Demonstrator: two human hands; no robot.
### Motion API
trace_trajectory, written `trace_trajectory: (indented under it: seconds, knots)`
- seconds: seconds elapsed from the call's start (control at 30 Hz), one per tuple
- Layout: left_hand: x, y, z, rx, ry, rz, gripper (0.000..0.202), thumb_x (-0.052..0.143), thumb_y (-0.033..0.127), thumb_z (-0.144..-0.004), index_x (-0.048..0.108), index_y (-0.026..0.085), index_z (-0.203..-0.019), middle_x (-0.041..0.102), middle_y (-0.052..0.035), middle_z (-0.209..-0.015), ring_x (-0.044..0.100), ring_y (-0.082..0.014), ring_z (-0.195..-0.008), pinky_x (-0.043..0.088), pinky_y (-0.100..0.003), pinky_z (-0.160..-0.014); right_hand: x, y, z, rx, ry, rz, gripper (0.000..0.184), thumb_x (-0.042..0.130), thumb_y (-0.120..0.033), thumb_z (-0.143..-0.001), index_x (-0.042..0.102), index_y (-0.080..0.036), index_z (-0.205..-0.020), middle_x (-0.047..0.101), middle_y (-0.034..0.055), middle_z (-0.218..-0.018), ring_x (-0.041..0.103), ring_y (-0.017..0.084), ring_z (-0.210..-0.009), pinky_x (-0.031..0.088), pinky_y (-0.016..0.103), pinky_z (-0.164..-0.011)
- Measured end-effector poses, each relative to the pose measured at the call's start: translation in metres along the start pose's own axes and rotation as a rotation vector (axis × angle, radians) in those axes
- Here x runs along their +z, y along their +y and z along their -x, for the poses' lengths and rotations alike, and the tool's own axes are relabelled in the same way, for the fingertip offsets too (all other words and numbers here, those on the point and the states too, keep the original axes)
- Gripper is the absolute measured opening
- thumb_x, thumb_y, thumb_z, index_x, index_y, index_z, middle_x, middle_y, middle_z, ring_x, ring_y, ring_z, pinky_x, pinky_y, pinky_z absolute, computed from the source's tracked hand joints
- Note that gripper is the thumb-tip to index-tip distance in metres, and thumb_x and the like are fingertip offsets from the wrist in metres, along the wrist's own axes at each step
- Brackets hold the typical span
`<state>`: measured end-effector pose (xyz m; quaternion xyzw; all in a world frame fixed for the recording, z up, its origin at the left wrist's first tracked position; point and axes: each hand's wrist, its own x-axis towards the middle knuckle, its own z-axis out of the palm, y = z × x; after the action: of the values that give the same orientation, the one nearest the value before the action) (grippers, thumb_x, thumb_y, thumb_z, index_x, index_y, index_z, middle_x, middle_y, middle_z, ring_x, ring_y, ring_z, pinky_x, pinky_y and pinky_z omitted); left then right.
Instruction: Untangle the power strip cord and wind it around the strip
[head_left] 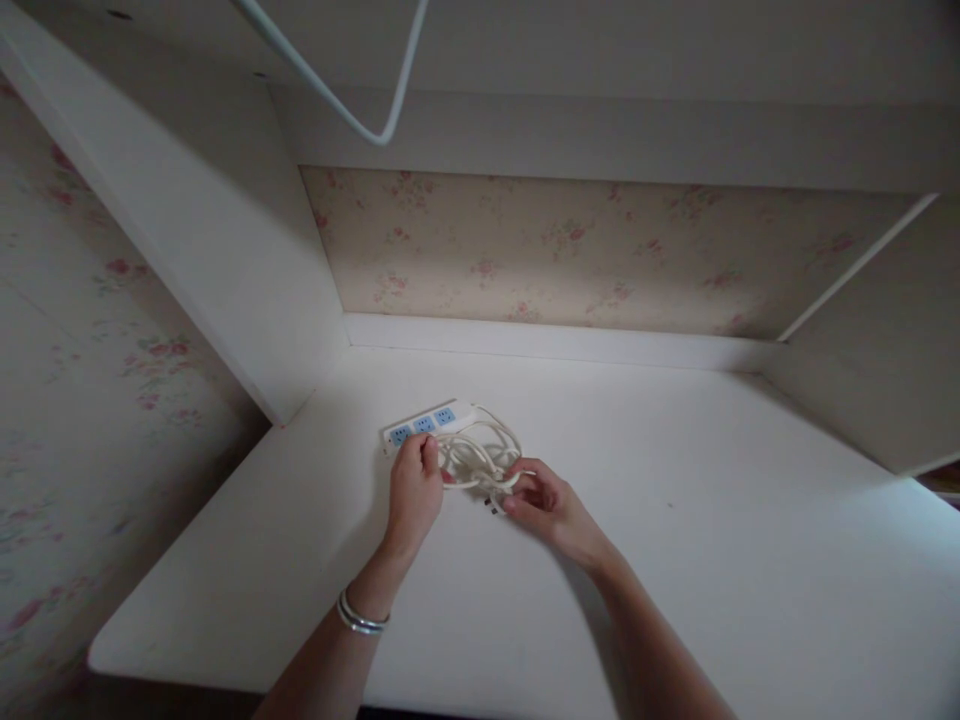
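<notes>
A white power strip with three blue sockets lies on the white desk. Its white cord is coiled in loops just to its right. My left hand rests at the near edge of the strip, fingers curled onto the cord's left side. My right hand pinches the near end of the coil, where the dark-pronged plug pokes out beside my fingers. A silver bracelet sits on my left wrist.
The desk sits in a white alcove with side panels left and right and a shelf above. Floral wallpaper covers the back wall. A thin white wire hanger hangs overhead. The desk's front edge is near my elbows.
</notes>
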<state>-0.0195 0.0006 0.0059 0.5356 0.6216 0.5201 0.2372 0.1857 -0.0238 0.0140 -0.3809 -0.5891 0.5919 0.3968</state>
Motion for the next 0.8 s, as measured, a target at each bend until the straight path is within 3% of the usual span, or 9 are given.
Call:
trace_trajectory:
  seconds: [0.13,0.27,0.43,0.57,0.8]
  knots:
    - [-0.002,0.006,0.001,-0.046,-0.057,0.067,0.033,0.041,0.047,-0.09,0.056,0.018,-0.091,0.06,0.0006,-0.068,0.059,-0.0132,-0.049,0.044,-0.023,-0.047,0.002,0.008,-0.003,-0.017,0.056,0.034,0.033,0.067,-0.044,-0.077,0.051,-0.022,-0.095,0.064,0.0008,-0.079,0.055,0.012,-0.068,0.04,0.024,-0.06]
    - [-0.008,0.015,0.006,0.051,-0.128,-0.067,0.036,0.047,0.048,-0.087,0.058,0.021,-0.109,0.058,0.0032,-0.062,0.055,-0.0117,-0.044,0.04,-0.021,-0.045,0.001,0.012,-0.004,-0.029,0.108,0.079,0.026,0.066,-0.041,-0.078,0.054,-0.022,-0.089,0.066,0.0004,-0.079,0.056,0.013,-0.068,0.043,0.025,-0.063]
    - [-0.011,0.016,0.008,0.218,-0.194,-0.285,0.03,0.046,0.046,-0.089,0.065,0.023,-0.089,0.059,0.0016,-0.057,0.054,-0.0122,-0.047,0.035,-0.021,-0.048,0.003,0.008,-0.003,-0.049,0.121,0.127,0.025,0.065,-0.04,-0.078,0.055,-0.021,-0.091,0.069,0.0029,-0.085,0.061,0.015,-0.076,0.046,0.026,-0.067]
    - [-0.009,0.014,0.007,0.104,-0.145,-0.209,0.032,0.04,0.045,-0.091,0.059,0.021,-0.079,0.055,0.0037,-0.051,0.054,-0.0122,-0.044,0.035,-0.021,-0.047,0.002,0.006,-0.001,-0.056,0.116,0.136,0.03,0.068,-0.042,-0.075,0.054,-0.021,-0.094,0.069,0.0041,-0.092,0.063,0.017,-0.081,0.048,0.028,-0.072]
    - [-0.002,0.018,0.012,-0.081,-0.034,-0.002,0.035,0.04,0.049,-0.09,0.057,0.02,-0.085,0.047,0.0072,-0.044,0.05,-0.0112,-0.036,0.035,-0.02,-0.041,-0.004,0.009,-0.005,-0.027,0.265,0.124,0.031,0.064,-0.048,-0.077,0.053,-0.022,-0.09,0.067,0.0016,-0.073,0.059,0.014,-0.066,0.047,0.026,-0.062]
